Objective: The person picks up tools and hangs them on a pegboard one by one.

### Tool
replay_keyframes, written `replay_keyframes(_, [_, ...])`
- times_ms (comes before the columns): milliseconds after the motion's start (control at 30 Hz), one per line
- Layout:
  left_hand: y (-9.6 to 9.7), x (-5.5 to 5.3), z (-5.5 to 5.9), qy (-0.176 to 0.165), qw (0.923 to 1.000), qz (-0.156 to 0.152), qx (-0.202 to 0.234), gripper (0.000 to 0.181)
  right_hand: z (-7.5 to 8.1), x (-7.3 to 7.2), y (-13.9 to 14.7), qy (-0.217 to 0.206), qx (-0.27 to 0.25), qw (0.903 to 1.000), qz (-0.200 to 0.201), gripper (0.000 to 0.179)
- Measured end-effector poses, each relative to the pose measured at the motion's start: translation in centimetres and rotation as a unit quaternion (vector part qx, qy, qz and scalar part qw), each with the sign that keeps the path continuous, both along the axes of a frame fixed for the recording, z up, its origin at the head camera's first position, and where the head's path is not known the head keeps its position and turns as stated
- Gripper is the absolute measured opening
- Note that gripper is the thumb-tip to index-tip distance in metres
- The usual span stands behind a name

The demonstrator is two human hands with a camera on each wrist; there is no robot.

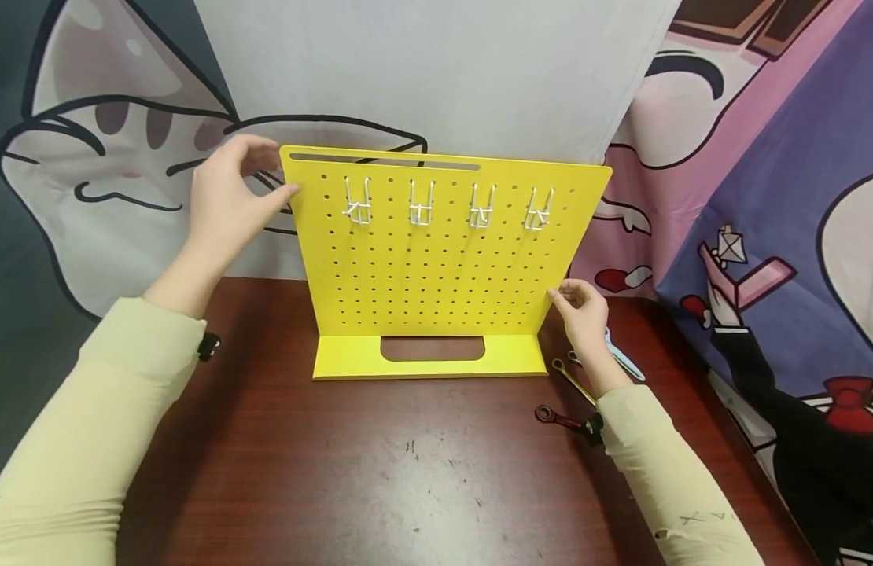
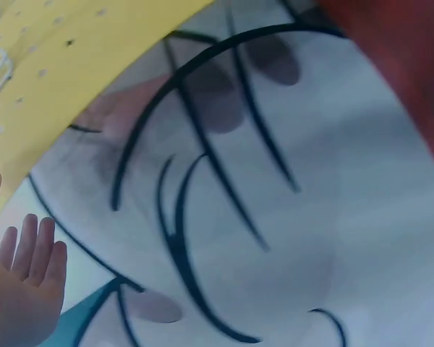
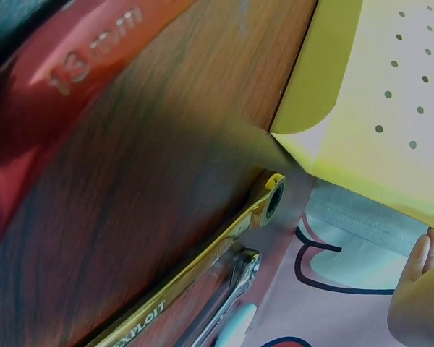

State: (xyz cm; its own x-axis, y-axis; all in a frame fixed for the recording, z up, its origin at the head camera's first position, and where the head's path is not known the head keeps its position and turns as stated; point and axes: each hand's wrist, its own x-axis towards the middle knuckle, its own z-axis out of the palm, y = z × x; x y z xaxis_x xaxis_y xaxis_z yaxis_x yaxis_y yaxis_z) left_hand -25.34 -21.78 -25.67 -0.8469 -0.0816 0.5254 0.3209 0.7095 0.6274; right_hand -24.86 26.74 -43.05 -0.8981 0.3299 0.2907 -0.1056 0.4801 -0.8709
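A yellow pegboard [image 1: 436,259] stands upright on its foot, with several white wire hooks [image 1: 420,206] in a row across its upper part. At its upper left corner is my left hand [image 1: 227,185], thumb at the front edge and fingers beside the corner. In the left wrist view, the left hand's fingers [image 2: 40,249] are extended and apart from the thumb. My right hand [image 1: 583,314] grips the board's lower right edge, its thumb at the edge. The right wrist view has the fingers [image 3: 423,253] partly hidden behind the board.
Beside the right forearm lie a red-handled ratchet wrench [image 1: 558,417], a gold wrench [image 1: 572,380] and a pale blue-handled tool [image 1: 624,358]. The dark wooden table [image 1: 351,464] extends in front. Printed cloth [image 1: 443,71] hangs behind the board and along the right side.
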Motion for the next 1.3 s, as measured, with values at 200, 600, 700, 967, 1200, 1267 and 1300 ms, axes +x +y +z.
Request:
replay_keyframes(200, [1.2, -0.4, 2.0, 0.016, 0.9988, -0.023, -0.039, 0.053, 0.0, 0.1, 0.0, 0.003, -0.001, 1.0, -0.004, 0.026])
replay_keyframes(600, [3.8, -1.3, 2.8, 0.015, 0.9884, -0.081, -0.127, 0.044, -0.3, 0.1, -0.1, 0.014, -0.005, 0.9999, -0.006, 0.023])
replay_keyframes(700, [4.0, -1.3, 2.7, 0.018, 0.9871, -0.079, -0.138, 0.039, -0.2, 0.1, -0.1, 0.011, -0.004, 0.9999, -0.007, 0.023])
replay_keyframes(967, [4.1, -1.4, 1.9, 0.049, 0.9877, -0.055, -0.137, 0.034, 0.4, 0.1, 0.4, 0.011, -0.01, 0.9994, 0.03, 0.024])
replay_keyframes(1200, [4.1, -1.6, 1.2, 0.084, 0.9874, -0.056, -0.122, 0.032, 1.3, 0.6, 1.9, -0.008, -0.013, 0.9972, 0.073, 0.028])
replay_keyframes(1267, [4.1, -1.6, 1.0, 0.094, 0.9865, -0.057, -0.122, 0.032, 1.3, 0.8, 2.5, -0.014, -0.01, 0.9967, 0.079, 0.028])
replay_keyframes(1300, [4.1, -1.6, 1.0, 0.097, 0.9861, -0.057, -0.122, 0.032, 1.3, 0.9, 2.8, -0.016, -0.009, 0.9964, 0.082, 0.029])
